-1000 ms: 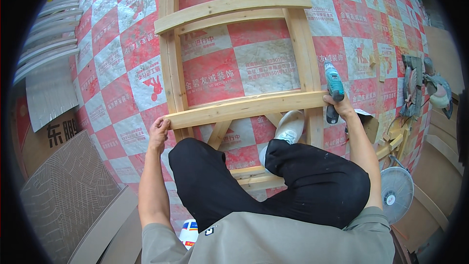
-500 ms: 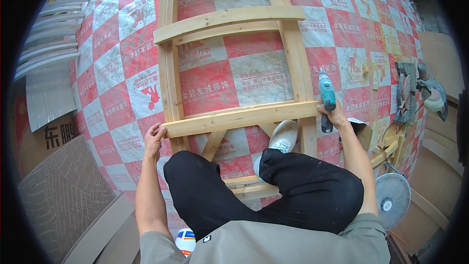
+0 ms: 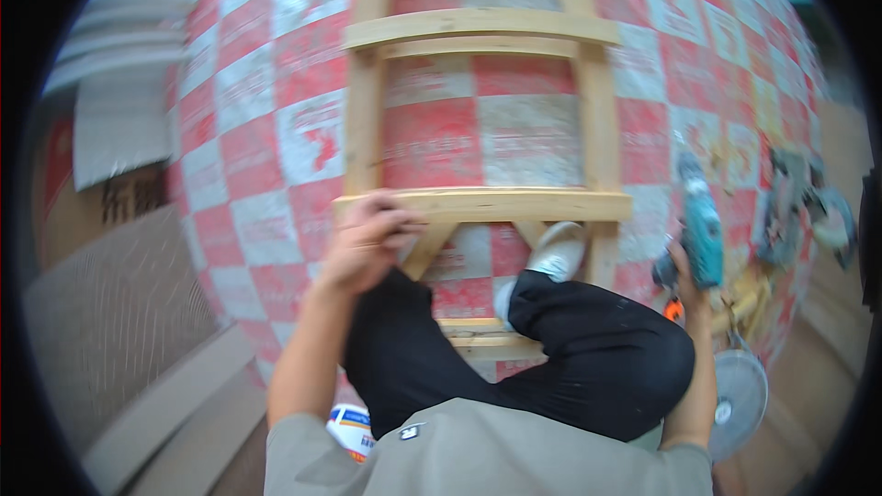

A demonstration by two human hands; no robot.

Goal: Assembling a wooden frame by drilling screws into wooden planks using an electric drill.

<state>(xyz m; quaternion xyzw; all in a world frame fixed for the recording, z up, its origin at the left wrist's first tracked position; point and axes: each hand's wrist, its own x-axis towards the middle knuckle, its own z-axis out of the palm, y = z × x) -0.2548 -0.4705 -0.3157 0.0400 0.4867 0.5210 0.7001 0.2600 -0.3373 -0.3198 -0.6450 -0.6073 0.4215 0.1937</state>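
A pale timber frame (image 3: 365, 119) lies before me, with a crosswise wooden board (image 3: 514, 206) at its near part. My left hand (image 3: 363, 243) is raised over the board's left end, fingers curled together in a blurred pinch; whatever may be between them cannot be made out. Off the frame's right side, my right hand (image 3: 684, 266) is closed around a teal and black cordless drill (image 3: 703, 225). The drill's nose points away from me, apart from the wood.
Red and white checkered sheeting (image 3: 528, 142) covers the floor. A power saw (image 3: 790, 207) lies at the right, with a fan (image 3: 738, 404) nearer me. An orange object (image 3: 674, 310) is beside my right wrist. Grey slats (image 3: 119, 23) and a white bucket (image 3: 351, 430) are at the left.
My left hand has left the board's end and moved inward above it. The right hand has carried the drill away from the board to the right. The whole view has shifted.
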